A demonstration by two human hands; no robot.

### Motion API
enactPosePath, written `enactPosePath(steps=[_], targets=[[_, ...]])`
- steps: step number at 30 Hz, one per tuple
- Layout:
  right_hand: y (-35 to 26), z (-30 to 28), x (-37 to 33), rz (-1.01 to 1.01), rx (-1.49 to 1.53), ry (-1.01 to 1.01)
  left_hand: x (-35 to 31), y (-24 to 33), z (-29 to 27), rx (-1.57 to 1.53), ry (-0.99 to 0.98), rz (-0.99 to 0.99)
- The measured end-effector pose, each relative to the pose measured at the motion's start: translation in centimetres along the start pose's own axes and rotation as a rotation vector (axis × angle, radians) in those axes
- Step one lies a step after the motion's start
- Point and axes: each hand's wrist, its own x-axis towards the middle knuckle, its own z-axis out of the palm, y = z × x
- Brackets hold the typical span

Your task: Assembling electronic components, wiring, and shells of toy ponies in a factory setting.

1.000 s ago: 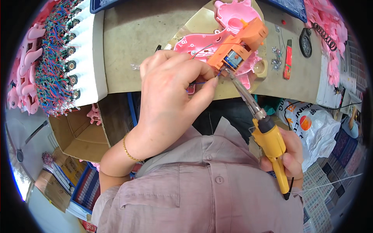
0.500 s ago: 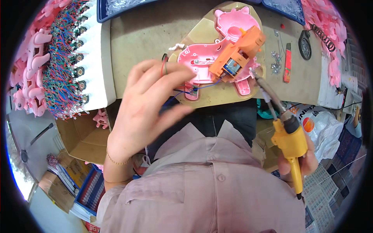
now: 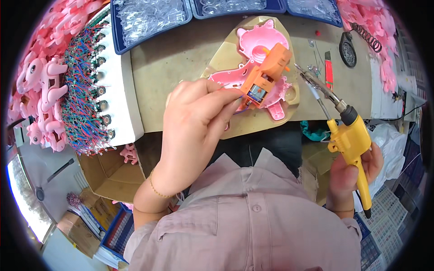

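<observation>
My left hand (image 3: 192, 115) reaches over a pink toy body half (image 3: 257, 38), with thumb and fingers pinched at the side of an orange gearbox (image 3: 271, 65). What the fingertips hold is hidden; a thin blue wire (image 3: 242, 110) shows just below them. Set in the gearbox is a small motor (image 3: 257, 93). The toy half lies hollow side up in a tan, shaped holder (image 3: 217, 63). On the right, my right hand (image 3: 344, 174) grips a yellow soldering gun (image 3: 352, 140). Its metal tip points up and left, apart from the gearbox, with a thin feed tube alongside.
Blue trays (image 3: 151, 38) of clear plastic parts line the far edge. At left, bundled coloured wires (image 3: 86, 90) lie beside a white foam strip (image 3: 124, 86) and pink toy parts (image 3: 43, 77). A red cutter (image 3: 329, 74) and black coil (image 3: 368, 38) lie right.
My left hand has moved right, from the loose wires to the gearbox, and its fingers have closed. The soldering gun has moved right, away from the toy half. The view has shifted slightly.
</observation>
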Motion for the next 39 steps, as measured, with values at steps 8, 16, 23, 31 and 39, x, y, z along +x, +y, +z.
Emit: enactPosePath(steps=[8, 16, 23, 31, 39], targets=[[-0.2, 0.3, 0.8, -0.083, 0.119, -0.258, -0.4, 1.0, 1.5, 0.106, 0.066, -0.008], [-1.9, 0.9, 3.2, -0.058, 0.171, -0.606, -0.6, 1.0, 2.0, 0.010, 0.063, -0.065], [-0.7, 3.0, 2.4, -0.194, 0.213, -0.472, -0.6, 0.8, 2.1, 0.028, 0.065, -0.065], [-1.7, 1.8, 3.6, 0.003, 0.177, -0.698, -0.6, 0.7, 2.2, 0.022, 0.063, -0.075], [0.0, 4.4, 4.0, -0.574, 0.079, -0.467, -0.4, 0.6, 2.0, 0.099, 0.073, -0.025]])
